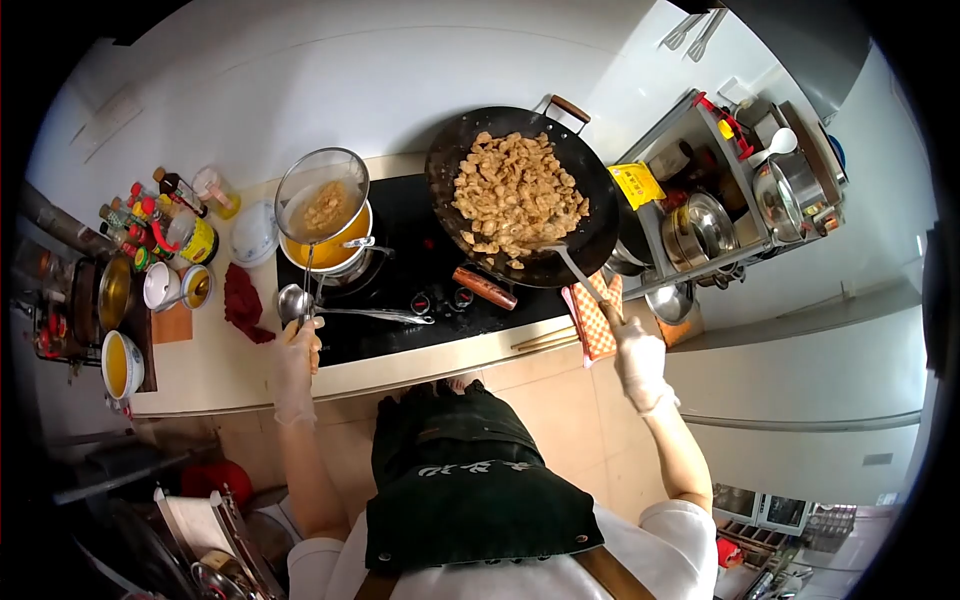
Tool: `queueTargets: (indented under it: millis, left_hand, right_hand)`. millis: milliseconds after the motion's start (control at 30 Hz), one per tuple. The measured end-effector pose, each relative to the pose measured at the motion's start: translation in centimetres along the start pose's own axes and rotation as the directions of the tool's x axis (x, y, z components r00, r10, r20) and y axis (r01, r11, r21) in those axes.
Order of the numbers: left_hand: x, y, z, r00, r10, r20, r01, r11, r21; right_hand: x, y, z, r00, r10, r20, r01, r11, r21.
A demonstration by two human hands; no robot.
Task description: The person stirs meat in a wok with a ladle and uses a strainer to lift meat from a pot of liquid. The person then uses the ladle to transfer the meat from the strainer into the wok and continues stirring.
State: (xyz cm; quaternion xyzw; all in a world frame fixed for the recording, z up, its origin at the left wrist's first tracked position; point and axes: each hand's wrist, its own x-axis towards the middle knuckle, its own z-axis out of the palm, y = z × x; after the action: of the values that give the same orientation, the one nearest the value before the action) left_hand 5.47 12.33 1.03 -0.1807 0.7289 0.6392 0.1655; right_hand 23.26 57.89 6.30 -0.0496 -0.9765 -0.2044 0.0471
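Note:
My left hand (296, 352), in a clear glove, is closed round the handle of a mesh strainer (350, 165). A small heap of browned pieces (326, 206) lies in the strainer, which is over a white pot (372, 215) of yellow liquid. Also gloved, my right hand (640, 362) grips the handle of a spatula (578, 272). The spatula's blade reaches the near right side of a black wok (598, 190). Many browned chunks, apparently meat (515, 190), fill the wok's middle. A metal ladle (375, 315) lies beside my left hand on the black cooktop (400, 350).
Sauce bottles (178, 190), a dark red cloth (243, 305) and a bowl of yellow liquid (122, 365) stand at left. A shelf (715, 260) with metal bowls is at right. Chopsticks (545, 340) and an orange checked cloth (592, 335) lie at the counter's front edge.

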Motion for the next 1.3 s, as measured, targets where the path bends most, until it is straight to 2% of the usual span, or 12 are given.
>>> queueTargets:
  millis: [100, 267, 400, 533, 600, 667, 833, 867, 933, 1067, 1267, 1300]
  left_hand:
    - [-0.4, 0.3, 0.2, 1.000, 0.003, 0.004, -0.003, 1.000, 0.007]
    - [-0.5, 1.0, 0.7, 1.000, 0.018, 0.014, -0.018, 1.000, -0.012]
    - [-0.6, 1.2, 0.7, 1.000, 0.009, 0.012, -0.008, 1.000, -0.004]
    - [0.0, 0.6, 0.6, 1.000, 0.010, 0.025, -0.010, 1.000, -0.003]
    - [-0.1, 0.8, 0.5, 1.000, 0.013, 0.024, -0.013, 1.000, 0.012]
    - [-0.5, 1.3, 0.7, 1.000, 0.015, 0.013, -0.016, 0.999, 0.029]
    - [0.4, 0.0, 0.5, 0.999, 0.034, 0.023, -0.034, 0.999, 0.010]
    - [0.5, -0.2, 0.5, 0.999, 0.042, 0.024, -0.043, 0.999, 0.012]
    - [0.5, -0.1, 0.5, 0.999, 0.032, 0.019, -0.032, 0.999, 0.006]
    - [0.3, 0.3, 0.8, 1.000, 0.010, 0.015, -0.010, 1.000, -0.012]
    - [0.9, -0.8, 0.4, 1.000, -0.007, 0.023, 0.008, 0.999, -0.041]
    - [0.9, -0.8, 0.4, 1.000, -0.009, 0.023, 0.010, 1.000, -0.021]
  right_hand:
    - [0.3, -2.3, 2.7, 1.000, 0.002, 0.020, 0.000, 0.992, -0.129]
    - [1.2, 1.0, 0.2, 0.999, 0.003, -0.034, -0.002, 1.000, 0.028]
    - [1.3, -0.8, -3.2, 0.997, -0.067, 0.036, 0.070, 0.994, -0.079]
    - [1.6, -1.9, 0.8, 0.996, -0.085, -0.034, 0.078, 0.981, -0.178]
    - [2.2, 0.0, -0.5, 0.999, -0.038, -0.023, 0.039, 0.998, 0.058]
    - [2.5, 1.1, -1.0, 0.999, 0.031, 0.025, -0.034, 0.992, 0.123]
    - [5.6, 0.6, 2.3, 0.986, 0.049, -0.161, -0.033, 0.994, 0.102]
    - [6.5, -0.3, 3.3, 0.997, 0.060, -0.049, -0.059, 0.998, 0.030]
    - [7.8, -2.0, 3.8, 0.991, -0.012, -0.136, 0.001, 0.997, -0.079]
    - [7.7, -0.8, 1.6, 0.995, 0.030, -0.096, -0.020, 0.995, 0.102]
    - [8.8, -0.1, 0.6, 0.964, 0.109, -0.241, -0.084, 0.990, 0.112]
    - [9.6, -0.6, 1.5, 0.978, 0.116, -0.171, -0.102, 0.991, 0.086]
